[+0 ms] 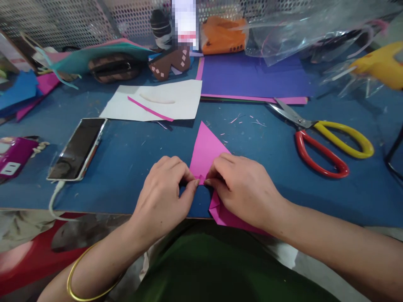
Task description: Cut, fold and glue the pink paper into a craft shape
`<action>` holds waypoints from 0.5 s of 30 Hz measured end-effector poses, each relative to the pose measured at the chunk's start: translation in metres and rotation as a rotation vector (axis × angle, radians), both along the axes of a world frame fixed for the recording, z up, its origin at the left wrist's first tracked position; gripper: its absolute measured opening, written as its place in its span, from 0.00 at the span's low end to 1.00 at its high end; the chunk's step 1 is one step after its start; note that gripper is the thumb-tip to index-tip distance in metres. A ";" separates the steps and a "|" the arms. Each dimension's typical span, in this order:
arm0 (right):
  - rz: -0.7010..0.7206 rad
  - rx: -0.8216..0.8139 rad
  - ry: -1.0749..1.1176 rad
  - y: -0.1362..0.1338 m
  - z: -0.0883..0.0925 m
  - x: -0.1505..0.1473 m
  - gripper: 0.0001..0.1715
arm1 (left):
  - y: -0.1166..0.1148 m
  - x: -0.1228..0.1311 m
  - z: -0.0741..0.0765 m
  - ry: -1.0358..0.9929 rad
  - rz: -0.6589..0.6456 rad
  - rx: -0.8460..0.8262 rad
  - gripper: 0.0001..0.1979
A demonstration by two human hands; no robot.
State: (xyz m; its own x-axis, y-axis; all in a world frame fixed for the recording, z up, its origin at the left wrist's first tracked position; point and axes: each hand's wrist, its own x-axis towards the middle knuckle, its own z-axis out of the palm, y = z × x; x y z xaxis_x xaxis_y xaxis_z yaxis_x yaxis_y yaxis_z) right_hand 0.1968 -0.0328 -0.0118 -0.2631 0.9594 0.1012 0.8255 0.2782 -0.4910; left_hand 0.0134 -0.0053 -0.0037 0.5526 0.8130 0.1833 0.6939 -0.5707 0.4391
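A bright pink pointed sheet of paper (208,144) lies on the flat blue table (176,140), near the front edge and right in front of the person. Its tip points away. A tiny fold sits at its near edge, between the two thumbs.

The left hand (165,186) comes in from the lower left, back up, with bent fingers. Its thumb and pointing finger pinch the near edge. The right hand (247,180) comes from the lower right, also back up with fingers curled, and pinches the same edge just beside the left thumb. The fingertips almost meet.

A folded pink paper piece (231,216) pokes out under the right hand and hangs past the table edge. The hand covers the rest, so I cannot tell if it joins the pointed sheet. The other fingers of both hands are mostly tucked out of sight.

Scissors with one red and one yellow handle (304,123) lie open to the right. Past the pink tip is a white sheet (185,98) with a thin pink strip (150,109) on it. A black-screened phone (82,147) lies to the left. The right edge cuts off a yellow tool (382,65), and a bright panel (184,16) up top is blurred into blocks.
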 end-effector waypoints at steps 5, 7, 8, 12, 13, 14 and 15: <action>0.004 -0.042 -0.013 0.002 0.000 0.000 0.05 | 0.007 -0.001 0.001 0.021 -0.023 -0.023 0.10; 0.010 -0.054 -0.008 0.001 0.000 0.001 0.04 | 0.007 -0.004 0.000 -0.001 -0.021 -0.017 0.10; 0.009 -0.054 -0.005 0.001 0.000 0.001 0.04 | 0.005 -0.005 -0.001 -0.020 -0.014 -0.014 0.10; 0.019 -0.029 0.013 0.001 -0.002 0.001 0.05 | -0.012 -0.012 -0.004 -0.113 0.043 0.086 0.04; 0.026 -0.021 0.018 0.001 -0.002 0.001 0.05 | -0.017 -0.013 -0.005 -0.106 0.031 0.164 0.05; 0.032 -0.015 0.024 0.001 -0.003 0.001 0.05 | -0.023 -0.014 -0.007 -0.073 -0.003 0.256 0.06; 0.033 -0.009 0.029 0.001 -0.003 0.001 0.06 | -0.027 -0.015 -0.008 -0.014 -0.037 0.342 0.08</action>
State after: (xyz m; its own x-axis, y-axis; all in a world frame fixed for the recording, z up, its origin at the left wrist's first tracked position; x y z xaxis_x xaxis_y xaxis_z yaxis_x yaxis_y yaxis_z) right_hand 0.1981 -0.0315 -0.0151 -0.2922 0.9510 0.1008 0.8013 0.3010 -0.5170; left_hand -0.0017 -0.0328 -0.0120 0.5756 0.6828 0.4500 0.6654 -0.7109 0.2276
